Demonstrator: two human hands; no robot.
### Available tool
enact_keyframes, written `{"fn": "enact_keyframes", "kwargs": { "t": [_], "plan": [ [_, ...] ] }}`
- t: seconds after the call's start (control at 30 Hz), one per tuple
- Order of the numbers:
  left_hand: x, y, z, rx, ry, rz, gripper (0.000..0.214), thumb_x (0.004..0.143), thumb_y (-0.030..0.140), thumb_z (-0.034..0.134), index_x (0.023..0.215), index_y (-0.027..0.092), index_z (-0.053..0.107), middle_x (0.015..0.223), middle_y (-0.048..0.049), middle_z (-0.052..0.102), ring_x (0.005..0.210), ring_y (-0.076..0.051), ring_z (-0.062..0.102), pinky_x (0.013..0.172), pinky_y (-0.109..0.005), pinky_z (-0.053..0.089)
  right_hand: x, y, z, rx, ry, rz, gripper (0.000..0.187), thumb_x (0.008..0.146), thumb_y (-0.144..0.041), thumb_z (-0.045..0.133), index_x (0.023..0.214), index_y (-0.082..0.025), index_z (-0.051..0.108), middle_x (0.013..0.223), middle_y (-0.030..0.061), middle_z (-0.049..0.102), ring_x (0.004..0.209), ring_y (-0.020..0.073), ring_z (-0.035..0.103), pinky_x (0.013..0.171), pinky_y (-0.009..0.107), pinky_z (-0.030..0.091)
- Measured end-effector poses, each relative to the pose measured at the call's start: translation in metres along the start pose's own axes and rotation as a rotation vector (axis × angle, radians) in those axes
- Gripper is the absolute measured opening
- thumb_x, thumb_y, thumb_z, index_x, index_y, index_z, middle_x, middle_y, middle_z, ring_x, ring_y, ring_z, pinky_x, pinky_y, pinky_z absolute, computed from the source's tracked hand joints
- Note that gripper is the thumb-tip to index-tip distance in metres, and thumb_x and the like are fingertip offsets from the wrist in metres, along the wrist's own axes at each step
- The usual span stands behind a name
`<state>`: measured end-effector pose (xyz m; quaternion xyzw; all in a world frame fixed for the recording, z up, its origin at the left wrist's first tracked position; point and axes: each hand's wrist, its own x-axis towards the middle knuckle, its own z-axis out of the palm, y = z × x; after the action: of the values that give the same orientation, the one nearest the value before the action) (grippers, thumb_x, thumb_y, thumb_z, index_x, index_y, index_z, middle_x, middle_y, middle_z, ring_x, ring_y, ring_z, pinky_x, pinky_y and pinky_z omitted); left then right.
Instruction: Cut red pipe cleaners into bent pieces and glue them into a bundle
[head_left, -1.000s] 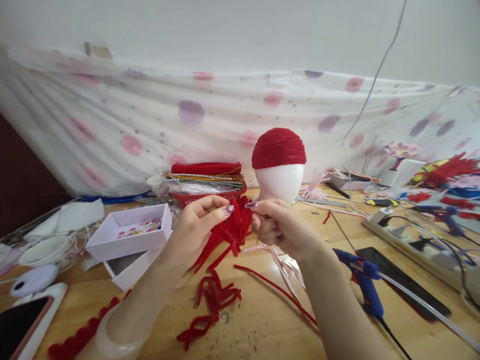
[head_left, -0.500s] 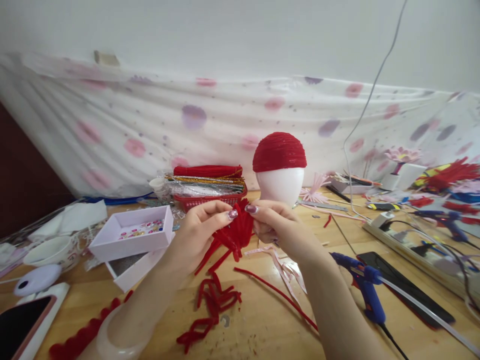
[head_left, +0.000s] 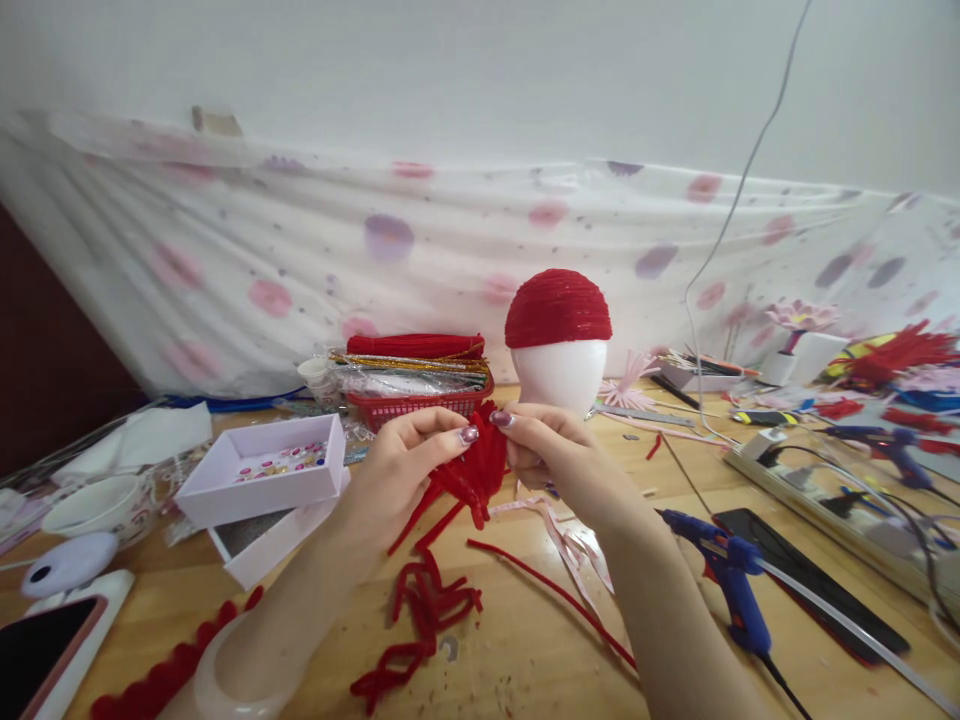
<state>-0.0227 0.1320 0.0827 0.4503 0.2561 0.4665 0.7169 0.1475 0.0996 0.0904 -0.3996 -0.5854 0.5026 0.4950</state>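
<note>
Between my two hands is a red fuzzy piece of bent pipe cleaners [head_left: 480, 472], held just above the table. My left hand [head_left: 421, 452] pinches its left side between thumb and fingers. On the other side my right hand [head_left: 541, 440] grips the upper right part, thumb on top. The fingertips behind the piece are hidden. Below it lie folded red pipe cleaners [head_left: 431, 600] in a zigzag, and a single straight red pipe cleaner [head_left: 551, 600] is to their right. Behind my hands stands a white foam head [head_left: 561, 375] wearing a red ridged cap [head_left: 559, 308].
A blue glue gun [head_left: 724, 575] lies by my right forearm, beside a black phone [head_left: 810, 580] and a power strip [head_left: 787, 500]. Left are a white box [head_left: 259, 490] of gems and another phone [head_left: 49, 655]. A red basket [head_left: 420, 405] of pipe cleaners stands behind.
Both hands keep the same hold on the red piece, which has shifted very little. The view has moved slightly.
</note>
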Motion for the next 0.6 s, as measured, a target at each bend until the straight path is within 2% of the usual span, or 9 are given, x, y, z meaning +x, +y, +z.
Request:
{"fn": "enact_keyframes", "kwargs": {
  "t": [0.1, 0.17, 0.23, 0.33, 0.4, 0.43, 0.53, 0.6],
  "plan": [
    [0.002, 0.002, -0.003, -0.025, 0.012, 0.034, 0.021, 0.059, 0.023, 0.088, 0.07, 0.015, 0.072, 0.063, 0.0004, 0.073, 0.056, -0.011, 0.065, 0.057, -0.02, 0.052, 0.002, -0.002, -0.002, 0.051, 0.055, -0.001, 0.052, 0.094, -0.044, 0.057, 0.055, -0.022, 0.032, 0.053, -0.0089, 0.024, 0.047, 0.0073, 0.016, 0.043, 0.026, 0.009],
    [0.005, 0.003, -0.006, -0.063, 0.029, 0.092, 0.02, 0.062, 0.022, 0.087, 0.074, 0.014, 0.073, 0.065, -0.0001, 0.073, 0.058, -0.012, 0.067, 0.061, -0.02, 0.054, 0.002, -0.003, -0.004, 0.065, 0.084, -0.032, 0.056, 0.092, -0.052, 0.06, 0.054, -0.022, 0.032, 0.052, -0.0088, 0.025, 0.045, 0.0069, 0.017, 0.043, 0.026, 0.009],
    [0.008, 0.004, -0.01, -0.117, 0.052, 0.156, 0.018, 0.064, 0.02, 0.086, 0.077, 0.014, 0.074, 0.068, 0.0001, 0.074, 0.062, -0.012, 0.068, 0.064, -0.021, 0.055, 0.003, -0.003, -0.007, 0.011, 0.11, -0.06, 0.051, 0.088, -0.057, 0.066, 0.058, -0.02, 0.047, 0.051, -0.0094, 0.028, 0.044, 0.0064, 0.019, 0.042, 0.025, 0.01],
    [0.013, 0.006, -0.015, -0.24, 0.106, 0.203, 0.012, 0.07, 0.015, 0.081, 0.08, 0.016, 0.074, 0.077, 0.0005, 0.077, 0.07, -0.013, 0.071, 0.071, -0.023, 0.057, 0.003, -0.002, -0.008, -0.056, 0.202, -0.093, 0.04, 0.081, -0.056, 0.076, 0.082, -0.017, 0.067, 0.05, -0.0109, 0.032, 0.044, 0.0062, 0.021, 0.042, 0.023, 0.012],
    [0.015, 0.007, -0.017, -0.325, 0.103, 0.188, 0.007, 0.076, 0.014, 0.077, 0.081, 0.017, 0.073, 0.082, -0.0007, 0.078, 0.075, -0.014, 0.072, 0.074, -0.025, 0.058, 0.003, -0.001, -0.005, -0.06, 0.276, -0.133, 0.039, 0.081, -0.055, 0.076, 0.091, -0.018, 0.07, 0.052, -0.0098, 0.038, 0.045, 0.0069, 0.028, 0.042, 0.021, 0.019],
    [0.015, 0.008, -0.017, -0.36, 0.084, 0.169, 0.005, 0.078, 0.014, 0.075, 0.081, 0.017, 0.073, 0.083, -0.0014, 0.078, 0.077, -0.015, 0.072, 0.075, -0.025, 0.058, 0.004, -0.001, -0.003, -0.058, 0.281, -0.154, 0.039, 0.082, -0.055, 0.076, 0.093, -0.018, 0.072, 0.055, -0.0078, 0.045, 0.048, 0.0076, 0.036, 0.043, 0.02, 0.026],
    [0.015, 0.008, -0.015, -0.423, 0.031, 0.103, 0.003, 0.083, 0.016, 0.072, 0.08, 0.017, 0.074, 0.08, -0.0021, 0.078, 0.074, -0.016, 0.072, 0.073, -0.026, 0.059, 0.004, 0.0, 0.004, -0.004, 0.144, -0.187, 0.037, 0.084, -0.053, 0.075, 0.103, -0.021, 0.075, 0.083, 0.0014, 0.068, 0.072, 0.0123, 0.062, 0.064, 0.022, 0.049],
    [0.014, 0.007, -0.014, -0.443, 0.035, 0.083, 0.006, 0.085, 0.016, 0.071, 0.079, 0.017, 0.074, 0.078, -0.0015, 0.078, 0.071, -0.015, 0.072, 0.072, -0.026, 0.059, 0.004, 0.002, 0.01, 0.086, 0.022, -0.182, 0.033, 0.084, -0.047, 0.078, 0.107, -0.023, 0.076, 0.092, 0.0033, 0.073, 0.081, 0.014, 0.067, 0.073, 0.024, 0.054]
  ]
}}
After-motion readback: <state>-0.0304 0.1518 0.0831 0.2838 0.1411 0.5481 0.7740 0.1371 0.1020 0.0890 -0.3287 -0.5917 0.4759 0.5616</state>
